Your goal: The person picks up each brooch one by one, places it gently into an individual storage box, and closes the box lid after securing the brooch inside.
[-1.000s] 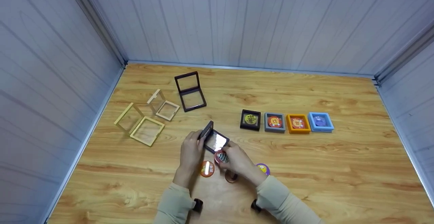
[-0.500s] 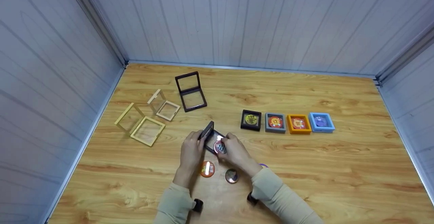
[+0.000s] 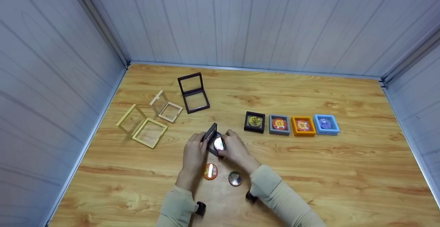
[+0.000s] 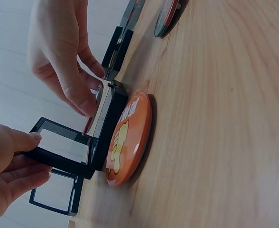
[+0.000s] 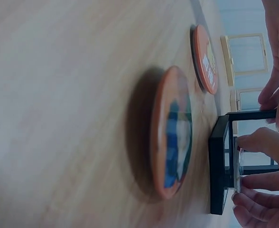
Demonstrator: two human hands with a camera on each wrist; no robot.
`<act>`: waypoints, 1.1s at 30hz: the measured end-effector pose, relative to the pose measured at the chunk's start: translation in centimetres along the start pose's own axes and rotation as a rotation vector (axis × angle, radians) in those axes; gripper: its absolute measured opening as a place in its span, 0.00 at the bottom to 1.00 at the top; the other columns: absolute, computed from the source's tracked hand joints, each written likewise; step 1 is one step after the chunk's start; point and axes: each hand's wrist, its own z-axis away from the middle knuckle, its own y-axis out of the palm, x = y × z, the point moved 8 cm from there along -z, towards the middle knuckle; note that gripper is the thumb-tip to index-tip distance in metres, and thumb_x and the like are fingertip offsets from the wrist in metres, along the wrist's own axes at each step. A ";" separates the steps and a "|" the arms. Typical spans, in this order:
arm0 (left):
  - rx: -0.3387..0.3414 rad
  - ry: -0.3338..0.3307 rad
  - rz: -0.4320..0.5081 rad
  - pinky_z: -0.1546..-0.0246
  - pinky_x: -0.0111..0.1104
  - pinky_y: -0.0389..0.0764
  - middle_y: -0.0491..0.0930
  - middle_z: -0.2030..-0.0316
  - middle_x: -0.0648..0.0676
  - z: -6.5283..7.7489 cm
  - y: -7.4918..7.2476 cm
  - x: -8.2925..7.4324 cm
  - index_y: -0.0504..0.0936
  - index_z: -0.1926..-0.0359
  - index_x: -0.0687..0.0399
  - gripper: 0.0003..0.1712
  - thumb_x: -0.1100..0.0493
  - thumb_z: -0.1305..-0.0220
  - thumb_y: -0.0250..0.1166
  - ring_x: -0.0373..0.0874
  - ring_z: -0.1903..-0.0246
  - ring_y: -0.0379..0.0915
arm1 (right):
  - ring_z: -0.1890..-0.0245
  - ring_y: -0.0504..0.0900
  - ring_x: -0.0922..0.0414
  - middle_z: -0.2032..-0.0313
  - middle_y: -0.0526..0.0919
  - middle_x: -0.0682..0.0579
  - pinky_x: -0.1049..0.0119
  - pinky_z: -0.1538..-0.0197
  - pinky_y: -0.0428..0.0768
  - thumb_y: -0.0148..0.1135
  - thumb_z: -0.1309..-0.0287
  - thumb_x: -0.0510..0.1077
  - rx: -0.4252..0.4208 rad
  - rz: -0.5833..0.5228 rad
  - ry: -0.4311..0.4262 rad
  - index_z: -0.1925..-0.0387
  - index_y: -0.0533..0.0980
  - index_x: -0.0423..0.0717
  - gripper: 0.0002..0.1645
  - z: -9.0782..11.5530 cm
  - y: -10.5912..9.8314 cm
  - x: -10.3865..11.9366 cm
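Observation:
My left hand (image 3: 195, 151) pinches the raised lid of a small black display frame (image 4: 112, 118), hinged open on the table. In the left wrist view, thumb and fingers of the left hand (image 4: 11, 166) clasp the lid's edge. My right hand (image 3: 235, 148) pinches a round button badge (image 3: 219, 144) over the frame's clear base; glare whitens its face. In the right wrist view the badge (image 5: 237, 164) lies nearly level with the base; whether it touches the film I cannot tell. Nearer me lie an orange button badge (image 3: 210, 171) and a darker, shiny button badge (image 3: 235, 178).
Open frames stand at the left: yellow (image 3: 150, 133), beige (image 3: 170, 112) and dark brown (image 3: 196, 101). Closed frames holding badges line up at the right: black (image 3: 254, 121), grey (image 3: 279, 124), orange (image 3: 303, 126) and light blue (image 3: 326, 124). Pale panels (image 3: 227, 24) wall the table.
My right hand has carried the badge up and left, from the frame's near edge to over its base. The right forearm now hides a purple-rimmed badge. The left hand stays put.

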 end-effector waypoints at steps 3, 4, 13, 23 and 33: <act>-0.003 0.010 -0.017 0.66 0.39 0.75 0.78 0.71 0.57 0.0 -0.1 -0.1 0.79 0.63 0.66 0.10 0.69 0.50 0.63 0.50 0.68 0.75 | 0.70 0.71 0.53 0.68 0.70 0.46 0.62 0.66 0.74 0.68 0.63 0.44 -0.011 -0.004 -0.019 0.64 0.76 0.33 0.23 -0.2 0.0 0.1; -0.005 0.013 -0.021 0.66 0.39 0.75 0.78 0.71 0.57 0.0 -0.1 -0.1 0.79 0.63 0.66 0.10 0.69 0.50 0.64 0.49 0.68 0.75 | 0.70 0.71 0.53 0.69 0.70 0.46 0.62 0.66 0.74 0.68 0.63 0.44 -0.011 -0.005 -0.020 0.64 0.76 0.33 0.22 -0.2 0.1 0.1; -0.010 0.022 -0.017 0.66 0.39 0.75 0.78 0.71 0.57 0.1 -0.1 -0.1 0.79 0.63 0.66 0.10 0.68 0.49 0.63 0.50 0.68 0.75 | 0.70 0.71 0.53 0.69 0.70 0.46 0.60 0.65 0.74 0.68 0.64 0.43 -0.007 -0.004 -0.026 0.68 0.76 0.34 0.20 -0.5 0.2 0.2; -0.008 0.010 0.005 0.65 0.39 0.75 0.78 0.70 0.58 0.0 -0.1 -0.1 0.79 0.63 0.67 0.10 0.69 0.50 0.63 0.50 0.68 0.76 | 0.71 0.71 0.53 0.70 0.70 0.46 0.60 0.66 0.74 0.68 0.64 0.44 -0.011 0.004 -0.033 0.69 0.76 0.35 0.19 -0.5 0.4 0.2; -0.003 0.009 0.002 0.63 0.39 0.75 0.78 0.69 0.57 0.1 -0.2 -0.2 0.79 0.62 0.67 0.11 0.69 0.49 0.63 0.50 0.66 0.75 | 0.70 0.71 0.54 0.68 0.70 0.47 0.61 0.66 0.74 0.68 0.59 0.46 0.026 0.033 -0.015 0.61 0.76 0.35 0.24 -0.5 0.6 -0.1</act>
